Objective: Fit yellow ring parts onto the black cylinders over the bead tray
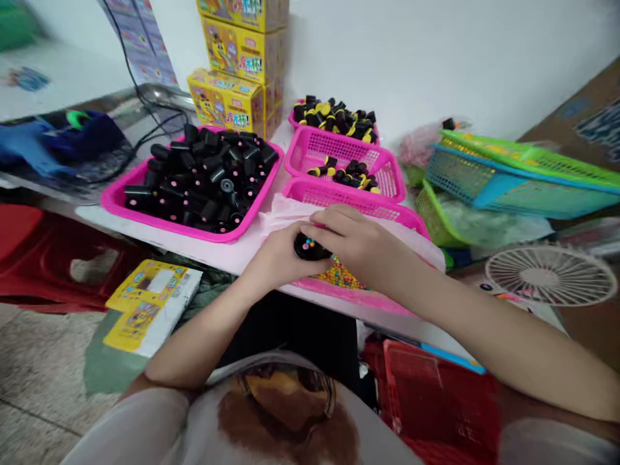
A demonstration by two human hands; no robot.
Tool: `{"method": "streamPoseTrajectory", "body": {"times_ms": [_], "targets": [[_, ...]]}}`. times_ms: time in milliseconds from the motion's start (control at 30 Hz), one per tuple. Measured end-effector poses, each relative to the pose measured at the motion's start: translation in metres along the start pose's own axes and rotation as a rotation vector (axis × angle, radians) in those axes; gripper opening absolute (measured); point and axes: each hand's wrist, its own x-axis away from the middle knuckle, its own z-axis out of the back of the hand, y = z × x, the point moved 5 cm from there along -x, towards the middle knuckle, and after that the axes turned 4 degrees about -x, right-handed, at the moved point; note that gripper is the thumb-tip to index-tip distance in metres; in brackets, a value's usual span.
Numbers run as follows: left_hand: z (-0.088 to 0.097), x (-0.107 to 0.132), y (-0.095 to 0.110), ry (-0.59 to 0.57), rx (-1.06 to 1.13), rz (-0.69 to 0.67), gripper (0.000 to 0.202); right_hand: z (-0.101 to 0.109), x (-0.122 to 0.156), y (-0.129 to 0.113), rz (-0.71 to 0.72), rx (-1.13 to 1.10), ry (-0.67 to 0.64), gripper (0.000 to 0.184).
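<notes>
A short black tube point(309, 248) is held above a pink basket point(351, 300) near the front edge of the table point(242, 255), with small coloured beads point(339, 276) heaped in the basket below. The tube is gripped from the side by the left hand point(276, 258), its fingers closed around it, while the right hand point(351, 239) is curled over the top, its fingers partly hiding the tube. It is judged to be light, stiff and smooth, so slipping seems likelier than breaking; hold is best taken around its side. Further black tubes are laid in a pink tray point(116, 201) towards the table's left end.
</notes>
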Motion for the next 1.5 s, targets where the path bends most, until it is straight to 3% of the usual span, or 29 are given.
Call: {"method": "streamPoseTrajectory", "body": {"times_ms": [167,267,400,533,633,733,800,867,1000,1100,1200,1300,1400,1500], "targets": [[0.004,0.003,-0.003,0.025,0.046,0.012,0.036,0.01,-0.005,0.005,-0.104,-0.082,0.001,0.037],[0.002,0.002,-0.005,0.001,0.053,0.022,0.029,0.008,-0.011,0.016,-0.317,-0.383,0.054,0.04],[0.001,0.001,-0.002,-0.018,0.09,-0.033,0.026,-0.011,-0.013,0.028,-0.631,-0.828,0.063,0.031],[0.003,0.003,0.0,-0.017,0.112,-0.076,0.037,-0.024,-0.012,0.029,-0.721,-1.1,0.09,0.024],[0.004,0.004,-0.004,-0.013,0.087,-0.033,0.042,-0.019,-0.009,0.031,-0.715,-1.15,0.117,0.023],[0.004,0.005,-0.008,0.008,0.059,0.039,0.048,0.003,0.0,0.041,-0.717,-0.972,0.144,0.024],[0.005,0.005,-0.008,0.015,0.047,0.073,0.05,0.017,0.01,0.048,-0.705,-0.801,0.06,0.028],[0.006,0.005,-0.007,0.017,0.036,0.082,0.05,0.019,0.026,0.054,-0.693,-0.676,-0.148,0.032],[0.007,0.005,-0.005,0.025,-0.001,0.075,0.049,-0.007,0.075,0.06,-0.76,-0.378,-0.65,0.025],[0.007,0.006,-0.005,0.022,-0.027,0.074,0.049,-0.033,0.106,0.058,-0.819,-0.263,-0.818,0.02],[0.007,0.006,-0.006,0.019,-0.044,0.068,0.049,-0.043,0.118,0.054,-0.833,-0.275,-0.802,0.019],[0.008,0.007,-0.006,0.02,-0.046,0.062,0.049,-0.033,0.119,0.054,-0.822,-0.295,-0.735,0.014],[0.007,0.008,-0.004,0.0,-0.032,0.054,0.05,-0.009,0.115,0.055,-0.797,-0.34,-0.543,0.005],[0.003,0.011,0.003,-0.014,-0.012,0.029,0.049,0.013,0.111,0.047,-0.839,-0.378,-0.28,0.007]]}}
